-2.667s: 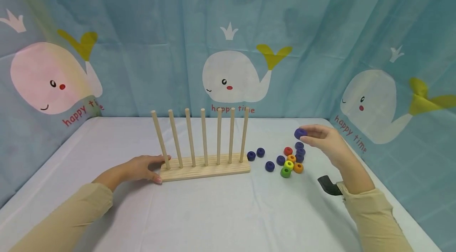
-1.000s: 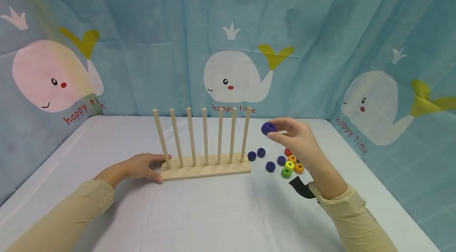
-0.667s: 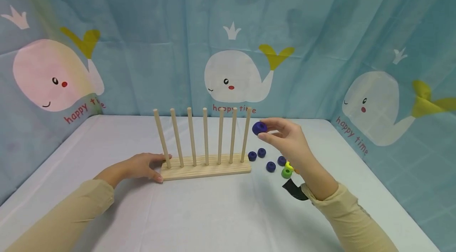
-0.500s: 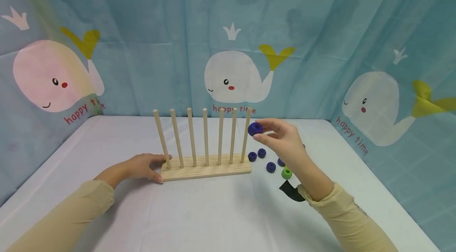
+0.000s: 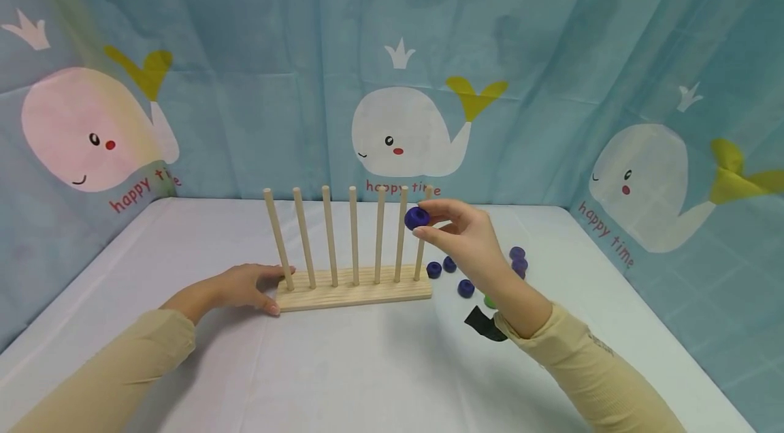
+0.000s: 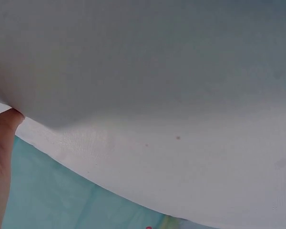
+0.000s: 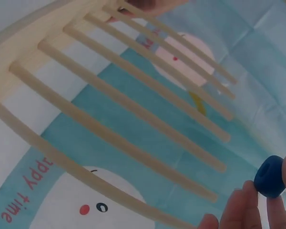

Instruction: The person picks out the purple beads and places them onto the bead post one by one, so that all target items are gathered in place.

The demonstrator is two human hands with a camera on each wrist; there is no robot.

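Note:
Between thumb and fingers, my right hand (image 5: 465, 235) pinches a dark blue bead (image 5: 416, 218). In the head view the bead overlaps the tall pegs at the right end of a wooden peg stand (image 5: 355, 295). The right wrist view shows the bead (image 7: 269, 177) with its hole turned sideways, apart from the peg tips. My left hand (image 5: 239, 289) holds the left end of the stand's base, thumb at the front edge and fingers behind. All pegs are bare. In the left wrist view only part of the left hand (image 6: 2, 148) shows.
Loose blue beads lie right of the stand, one blue bead (image 5: 466, 289) nearest the front. A green bead (image 5: 490, 301) is mostly hidden behind my right forearm. More blue beads (image 5: 518, 264) lie farther right. A whale-print curtain (image 5: 275, 79) surrounds the white table (image 5: 331, 372).
My right hand has carried the blue bead left from above the bead pile to the stand's right-hand pegs. The left hand has stayed at the base's end.

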